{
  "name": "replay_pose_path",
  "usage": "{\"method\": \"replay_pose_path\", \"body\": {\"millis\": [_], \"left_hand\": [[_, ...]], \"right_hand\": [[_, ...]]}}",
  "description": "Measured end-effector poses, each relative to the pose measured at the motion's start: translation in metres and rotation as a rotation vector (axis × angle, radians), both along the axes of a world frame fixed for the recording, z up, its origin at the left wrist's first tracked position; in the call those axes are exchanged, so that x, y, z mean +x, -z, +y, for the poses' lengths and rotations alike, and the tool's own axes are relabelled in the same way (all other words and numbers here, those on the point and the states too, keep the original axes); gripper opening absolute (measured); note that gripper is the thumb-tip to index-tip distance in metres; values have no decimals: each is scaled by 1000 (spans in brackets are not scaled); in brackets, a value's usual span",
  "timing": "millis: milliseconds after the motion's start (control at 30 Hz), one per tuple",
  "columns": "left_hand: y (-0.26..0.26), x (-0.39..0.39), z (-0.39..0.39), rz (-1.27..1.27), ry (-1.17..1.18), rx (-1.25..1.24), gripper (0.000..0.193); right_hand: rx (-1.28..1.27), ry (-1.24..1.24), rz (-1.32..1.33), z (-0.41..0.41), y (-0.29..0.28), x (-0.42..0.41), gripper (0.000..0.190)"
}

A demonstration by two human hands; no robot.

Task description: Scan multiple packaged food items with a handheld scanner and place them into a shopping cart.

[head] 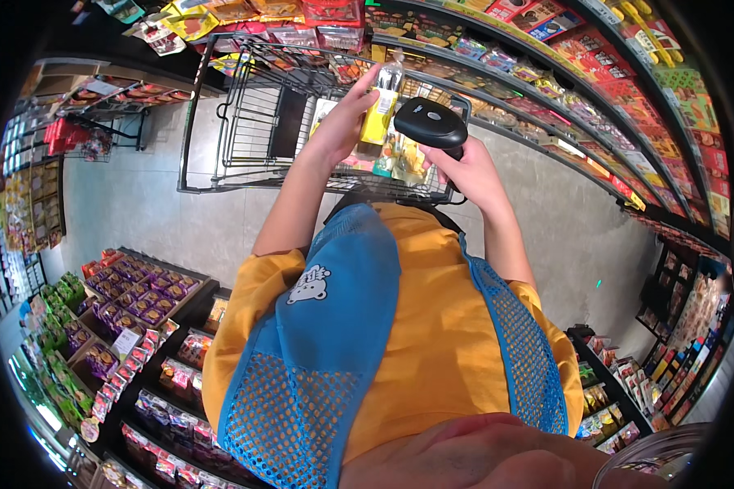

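My left hand (342,122) grips a clear plastic bottle (380,110) with a yellow label and dark contents near one end. A barcode shows on the label. In my right hand (465,171) is a black handheld barcode scanner (431,122), its head close beside the bottle. Both hands are over a black wire shopping cart (244,162). Below them in the cart lie packaged goods, among them a green and yellow packet (404,160); the bottle and scanner partly hide these.
Shelves of packaged snacks (599,67) curve along the far and right sides. Hanging bags (336,12) are just beyond the cart. At lower left stands a display of purple packets (140,284) with snack racks (177,379) beside it. Grey floor (128,202) runs between.
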State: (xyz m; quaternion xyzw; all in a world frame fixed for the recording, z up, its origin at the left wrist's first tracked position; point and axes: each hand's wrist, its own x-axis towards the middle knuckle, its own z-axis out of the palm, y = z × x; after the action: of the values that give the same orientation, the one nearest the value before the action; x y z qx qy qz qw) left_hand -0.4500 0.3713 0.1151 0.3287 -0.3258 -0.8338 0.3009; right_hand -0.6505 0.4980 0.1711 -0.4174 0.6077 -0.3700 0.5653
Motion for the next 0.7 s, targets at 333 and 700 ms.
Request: {"method": "replay_pose_path", "body": {"millis": [333,700], "left_hand": [[24,20,-2,-103,131,0,60],[113,137,-69,-601,-215,-174,83]], "right_hand": [[-19,-184,323,-7,6,8,26],[106,114,-36,1,51,-4,19]]}}
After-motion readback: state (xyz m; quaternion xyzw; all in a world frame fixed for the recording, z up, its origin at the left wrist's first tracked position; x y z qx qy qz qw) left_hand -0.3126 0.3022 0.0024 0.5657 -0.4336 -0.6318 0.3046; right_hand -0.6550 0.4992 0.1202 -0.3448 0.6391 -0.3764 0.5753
